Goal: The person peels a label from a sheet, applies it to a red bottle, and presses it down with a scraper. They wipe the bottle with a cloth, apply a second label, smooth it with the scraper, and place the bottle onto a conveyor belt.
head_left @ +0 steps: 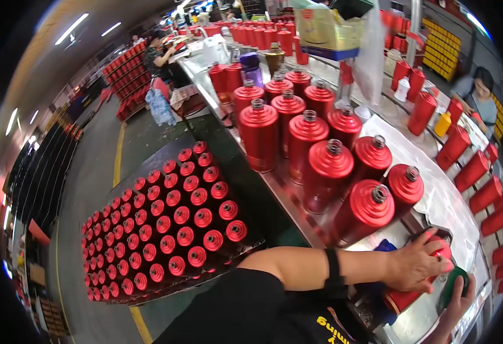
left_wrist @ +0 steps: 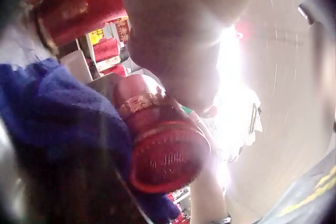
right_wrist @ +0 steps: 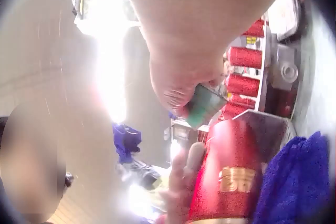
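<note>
In the head view my left hand point(head_left: 426, 261) grips a red bottle point(head_left: 403, 298) that lies on its side on a blue cloth point(head_left: 385, 246) at the near end of a steel bench point(head_left: 288, 198). Just right of it, my right hand point(head_left: 461, 295) holds a green pad point(head_left: 453, 285) against the bottle's end. The left wrist view shows the red bottle point(left_wrist: 163, 153) from its base, with the blue cloth point(left_wrist: 63, 124) beside it. In the right wrist view my right hand's fingers point(right_wrist: 181, 85) pinch the green pad point(right_wrist: 205, 106) above the red bottle point(right_wrist: 231, 176).
Several upright red bottles point(head_left: 297, 137) crowd the bench just beyond my hands. A pallet of red bottles point(head_left: 165, 223) stands on the floor to the left. Red cylinders point(head_left: 481, 172) line the far right edge. One person point(head_left: 481, 92) works opposite, another point(head_left: 156, 54) farther back.
</note>
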Demonstrator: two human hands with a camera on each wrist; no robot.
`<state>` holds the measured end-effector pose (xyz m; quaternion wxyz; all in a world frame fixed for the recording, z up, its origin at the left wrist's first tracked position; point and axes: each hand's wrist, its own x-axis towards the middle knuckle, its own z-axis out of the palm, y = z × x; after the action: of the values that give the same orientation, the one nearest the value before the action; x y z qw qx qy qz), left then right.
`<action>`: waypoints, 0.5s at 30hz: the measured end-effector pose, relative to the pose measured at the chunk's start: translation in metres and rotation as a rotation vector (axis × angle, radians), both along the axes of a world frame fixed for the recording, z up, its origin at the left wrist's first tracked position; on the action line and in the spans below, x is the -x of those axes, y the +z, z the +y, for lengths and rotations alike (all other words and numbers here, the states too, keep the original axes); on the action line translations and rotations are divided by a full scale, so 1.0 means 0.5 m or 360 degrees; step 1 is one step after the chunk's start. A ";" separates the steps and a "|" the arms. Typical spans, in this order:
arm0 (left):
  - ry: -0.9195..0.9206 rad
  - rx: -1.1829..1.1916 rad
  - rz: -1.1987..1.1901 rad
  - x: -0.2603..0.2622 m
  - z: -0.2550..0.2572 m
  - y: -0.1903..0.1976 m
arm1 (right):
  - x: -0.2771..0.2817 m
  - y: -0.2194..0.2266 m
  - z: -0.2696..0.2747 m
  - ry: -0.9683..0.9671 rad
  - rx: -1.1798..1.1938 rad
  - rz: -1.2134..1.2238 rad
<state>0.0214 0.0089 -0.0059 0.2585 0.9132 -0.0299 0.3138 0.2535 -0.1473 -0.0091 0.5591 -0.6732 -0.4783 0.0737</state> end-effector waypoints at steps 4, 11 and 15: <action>0.0192 -0.0265 -0.0208 -0.060 -0.003 -0.004 | 0.023 0.018 0.017 -0.0084 0.0041 0.0278; -0.0077 0.0212 -0.0350 0.034 -0.046 -0.017 | 0.087 0.072 0.019 0.0332 0.0342 -0.0365; 0.0283 0.0854 -0.0548 0.052 -0.036 -0.018 | 0.056 0.055 0.079 -0.0028 0.0344 -0.0381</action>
<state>-0.0048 -0.0093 -0.0147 0.4526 0.7450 0.0906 0.4816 0.2253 -0.1078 0.0182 0.4230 -0.7376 -0.5249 0.0389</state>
